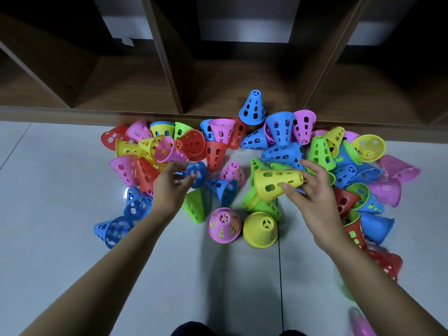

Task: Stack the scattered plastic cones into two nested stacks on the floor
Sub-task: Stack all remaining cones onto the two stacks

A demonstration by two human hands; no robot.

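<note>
Yellow cone (pixel 278 181), tipped sideways, is gripped by the right hand (pixel 312 192), the left hand (pixel 173 183) grips a blue cone (pixel 196 173), and most cones (pixel 214 155) lie jumbled on the floor (pixel 60 190), so stacking looks barely begun.

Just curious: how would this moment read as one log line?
left hand: grips blue cone | right hand: holds yellow cone sideways | floor: rest scattered

1. Many coloured cones (pixel 321 151) lie scattered on the pale floor (pixel 60 190), just in front of a dark wooden shelf (pixel 169 81).
2. The right hand (pixel 312 192) grips a yellow cone (pixel 274 183), which is turned on its side.
3. The left hand (pixel 169 185) pinches a blue cone (pixel 197 173) at its rim.
4. Nearer to the person, a pink cone (pixel 224 225) and a second yellow cone (pixel 260 229) stand upright, side by side.
</note>
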